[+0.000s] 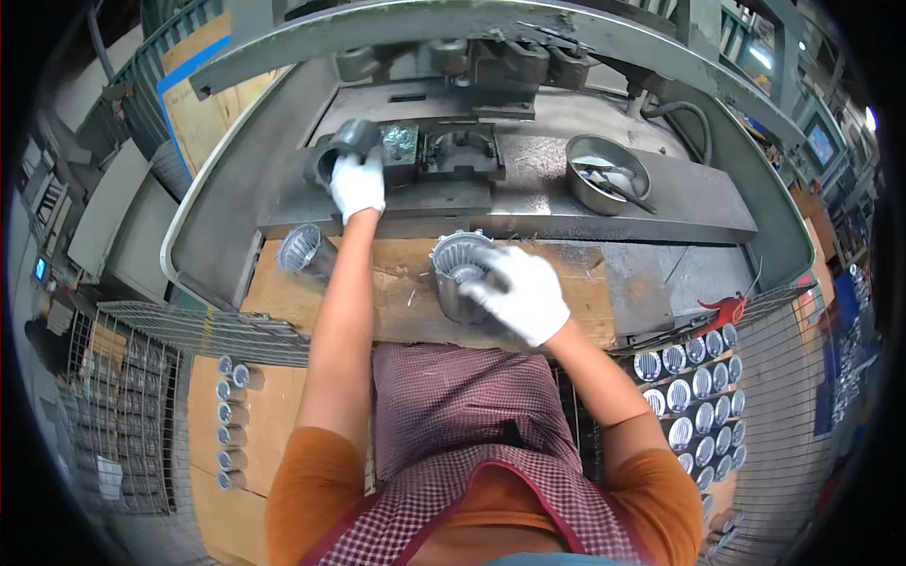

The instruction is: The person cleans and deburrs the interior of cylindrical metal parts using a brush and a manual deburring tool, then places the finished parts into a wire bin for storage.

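My left hand (359,184), in a white glove, reaches to the machine bed and grips a dark grey metal cylinder (357,137). That piece is tilted and slightly blurred, beside a dark metal fixture block (462,151). On the wooden board (396,269) stands a finned metal housing (451,283), its toothed open end up. My gloved right hand (524,292) is at this housing's right side, thumb and fingers apart and blurred; whether they touch it is unclear. Another finned housing (307,253) leans on the board beside my left forearm.
A metal bowl (609,198) holding dark tools sits on the bed at the right. Wire baskets flank me: several housings (703,382) stand at the right, a few (231,436) at the left. A red-handled tool (725,311) hangs by the right rim. A machine beam (425,30) crosses overhead.
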Demonstrator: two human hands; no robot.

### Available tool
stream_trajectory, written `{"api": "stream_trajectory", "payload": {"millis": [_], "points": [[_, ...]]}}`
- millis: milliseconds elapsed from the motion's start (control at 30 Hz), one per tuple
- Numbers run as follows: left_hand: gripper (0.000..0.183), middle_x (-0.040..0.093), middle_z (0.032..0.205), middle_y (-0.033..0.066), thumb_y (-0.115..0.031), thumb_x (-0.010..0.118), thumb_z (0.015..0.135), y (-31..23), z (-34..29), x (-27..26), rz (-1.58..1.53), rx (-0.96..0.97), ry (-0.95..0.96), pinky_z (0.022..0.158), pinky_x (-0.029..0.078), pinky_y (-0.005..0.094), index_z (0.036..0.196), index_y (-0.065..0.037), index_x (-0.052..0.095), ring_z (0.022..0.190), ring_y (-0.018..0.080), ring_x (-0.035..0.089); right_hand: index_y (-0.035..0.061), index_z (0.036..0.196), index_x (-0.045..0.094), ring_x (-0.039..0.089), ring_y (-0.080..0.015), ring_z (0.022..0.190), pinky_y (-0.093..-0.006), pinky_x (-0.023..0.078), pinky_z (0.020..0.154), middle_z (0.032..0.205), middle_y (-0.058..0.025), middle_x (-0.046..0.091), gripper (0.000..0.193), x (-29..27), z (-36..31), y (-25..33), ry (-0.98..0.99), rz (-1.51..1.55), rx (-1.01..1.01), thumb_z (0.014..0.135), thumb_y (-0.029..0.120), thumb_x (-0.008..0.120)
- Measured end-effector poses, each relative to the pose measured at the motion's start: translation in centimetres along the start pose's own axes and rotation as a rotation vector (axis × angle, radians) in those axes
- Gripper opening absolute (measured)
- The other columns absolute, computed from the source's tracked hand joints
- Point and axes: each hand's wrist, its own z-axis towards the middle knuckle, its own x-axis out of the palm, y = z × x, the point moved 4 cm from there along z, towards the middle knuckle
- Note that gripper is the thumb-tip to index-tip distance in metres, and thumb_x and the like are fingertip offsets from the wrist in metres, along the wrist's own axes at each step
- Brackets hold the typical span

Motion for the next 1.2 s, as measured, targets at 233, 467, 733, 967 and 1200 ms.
{"api": "stream_trajectory", "payload": {"millis": [233,467,733,967,1200], "points": [[0.028,0.065,0.079,0.0100,-0.038,0.065,0.080,-8.8,-2.6,-5.0,0.190,0.533,0.024,0.069,0.045,0.0441,0.078,-0.011,0.069,0.076,0.0320,0.060,0.0103,0.096,0.069,0.065,-0.0318,0.089,-0.0402,0.051,0.081,0.097,-0.0136,0.067,0.043,1.2,5.6,-7.9,-0.014,0.090,0.338,0.083,0.051,0.062],[0.026,0.065,0.084,0.0034,-0.042,0.064,0.077,-12.3,-4.3,2.0,0.210,0.848,0.153,0.071,0.041,0.0440,0.088,-0.020,0.071,0.081,0.0261,0.059,0.0085,0.092,0.071,0.065,-0.0342,0.092,-0.0424,0.050,0.081,0.094,-0.0179,0.068,0.059,4.6,10.7,-9.6,0.156,-0.032,0.436,0.074,0.063,0.061],[0.035,0.068,0.096,0.0151,-0.041,0.058,0.087,-10.6,-1.5,-4.5,0.188,0.574,0.302,0.077,0.049,0.0431,0.099,-0.011,0.071,0.088,0.0327,0.065,0.0085,0.084,0.072,0.065,-0.0337,0.087,-0.0425,0.051,0.077,0.092,-0.0167,0.068,0.045,6.2,13.1,-10.3,0.123,-0.161,0.393,0.082,0.052,0.060],[0.064,0.067,0.101,0.0187,-0.062,0.044,0.087,0.2,-1.5,-13.8,0.674,0.029,0.779,0.084,0.049,0.0417,0.098,-0.005,0.070,0.095,0.0351,0.064,0.0092,0.085,0.072,0.066,-0.0329,0.087,-0.0417,0.052,0.077,0.090,-0.0141,0.069,0.040,7.6,13.9,-10.2,0.170,-0.264,0.297,0.081,0.048,0.063],[0.048,0.066,0.099,0.0227,-0.041,0.044,0.091,3.7,-5.1,-9.3,0.522,0.042,0.621,0.087,0.046,0.0463,0.091,0.000,0.070,0.097,0.0395,0.061,0.0072,0.089,0.071,0.066,-0.0349,0.091,-0.0451,0.051,0.079,0.097,-0.0170,0.068,0.038,6.3,12.7,-11.6,0.156,-0.209,0.422,0.085,0.044,0.059]]}}
